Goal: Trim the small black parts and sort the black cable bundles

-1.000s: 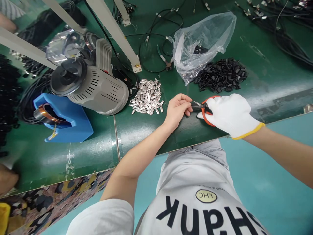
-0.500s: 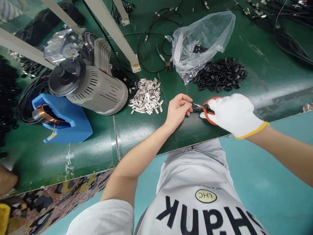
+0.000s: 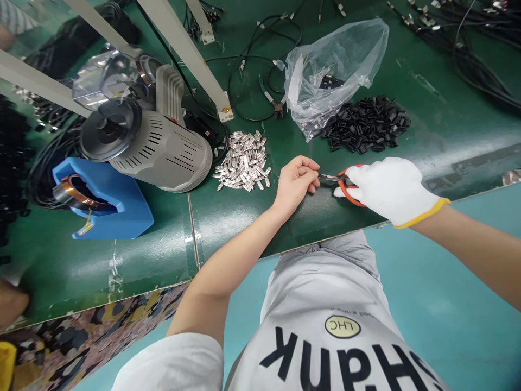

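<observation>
Head cam: gloved R hand (image 3: 393, 187) fingers closed on scissors (image 3: 331, 178), near side of counter (image 3: 443, 144). L hand (image 3: 295, 182) at blade tips; grip hidden, can't tell. Prob. snipping step; next cut calls for steady L fingers, tips kept clear.

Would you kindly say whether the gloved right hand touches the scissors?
Touching: the head view shows the right hand gripping the orange-handled scissors.
</observation>
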